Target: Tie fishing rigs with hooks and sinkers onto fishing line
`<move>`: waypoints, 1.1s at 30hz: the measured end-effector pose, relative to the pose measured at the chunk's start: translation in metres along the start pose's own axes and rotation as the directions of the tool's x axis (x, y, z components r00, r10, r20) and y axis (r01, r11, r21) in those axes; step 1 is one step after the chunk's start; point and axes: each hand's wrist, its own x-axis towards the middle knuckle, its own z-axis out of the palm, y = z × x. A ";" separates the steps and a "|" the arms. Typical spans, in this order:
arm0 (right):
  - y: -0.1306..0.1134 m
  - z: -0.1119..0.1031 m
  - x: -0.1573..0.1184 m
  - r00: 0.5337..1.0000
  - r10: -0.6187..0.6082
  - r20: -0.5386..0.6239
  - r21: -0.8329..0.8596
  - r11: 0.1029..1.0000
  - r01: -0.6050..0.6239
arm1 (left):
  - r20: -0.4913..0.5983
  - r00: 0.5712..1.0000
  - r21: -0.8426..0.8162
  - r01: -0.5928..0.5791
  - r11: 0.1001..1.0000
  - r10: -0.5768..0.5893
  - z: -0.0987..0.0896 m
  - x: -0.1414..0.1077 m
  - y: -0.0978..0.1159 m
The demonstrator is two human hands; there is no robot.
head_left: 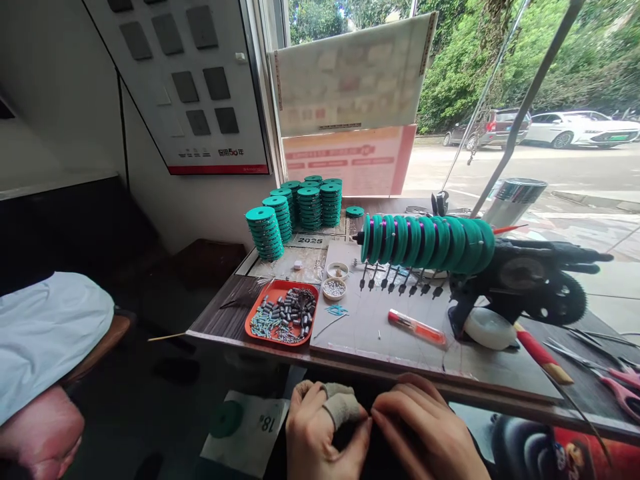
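Note:
My left hand (327,427), with tan wraps on two fingers, is closed in a pinch just below the table's front edge. Its fingertips nearly meet those of my right hand (425,423), also pinched. Whatever lies between them is too small or hidden to make out. Above my hands on a pale board (350,340) lie an orange tube-like item (417,327) and a few blue pieces (337,310). A red tray (250,331) at the left holds dark cylindrical pieces (295,308) and small turquoise ones (265,323).
Stacks of green spools (265,233) stand at the back left. A black geared winder (520,273) carries a row of green spools (425,241). Small dishes (334,289) hold beads. Pink-handled scissors (620,390) lie right. Another person's arm (40,427) is at the far left.

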 end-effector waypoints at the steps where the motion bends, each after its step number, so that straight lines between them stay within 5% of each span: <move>1: 0.000 0.001 0.000 1.000 -0.009 0.016 -0.001 1.000 0.009 | 0.001 1.000 -0.002 0.003 1.000 -0.003 0.000 0.000 0.000; 10: 0.000 -0.001 -0.001 0.996 0.088 -0.001 0.110 0.990 -0.087 | 0.162 0.977 -0.008 0.139 0.990 -0.136 -0.005 -0.001 0.001; 22: -0.004 0.013 -0.008 0.974 0.226 -0.033 0.218 0.952 -0.214 | 0.176 0.984 0.026 -0.024 0.999 0.019 -0.006 0.004 0.004; 33: 0.000 0.002 -0.005 0.976 0.154 0.154 0.133 0.976 -0.175 | 0.208 0.978 0.107 -0.054 0.993 0.030 -0.011 0.012 0.009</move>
